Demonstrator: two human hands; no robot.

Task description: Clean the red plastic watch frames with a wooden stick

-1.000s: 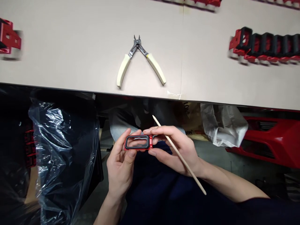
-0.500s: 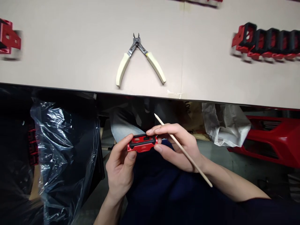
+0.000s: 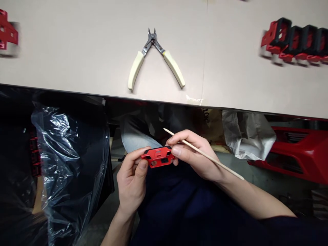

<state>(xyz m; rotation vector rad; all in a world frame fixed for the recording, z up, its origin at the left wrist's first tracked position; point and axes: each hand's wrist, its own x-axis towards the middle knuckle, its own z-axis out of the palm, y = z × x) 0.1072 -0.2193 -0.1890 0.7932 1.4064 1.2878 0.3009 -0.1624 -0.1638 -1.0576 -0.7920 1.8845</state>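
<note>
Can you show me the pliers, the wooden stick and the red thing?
Pliers [image 3: 136, 70]: head view, on one cream handle.
Wooden stick [image 3: 228, 169]: head view, on the end past the hand.
Red part [image 3: 159, 158]: head view, on its red face.

Both bare hands are raised in front of the body near the middle of the view, close together but not touching. The left hand [image 3: 132, 181] stands almost upright, its fingers curled and the left thumb [image 3: 142, 167] bent inward in a firm pinch, with the left wrist [image 3: 123, 213] dropping toward the bottom edge. The right hand [image 3: 197, 157] reaches in from the lower right — right index finger [image 3: 181, 136] arched on top, fingers closed — and the right forearm [image 3: 256, 194] slopes away behind it.
</note>
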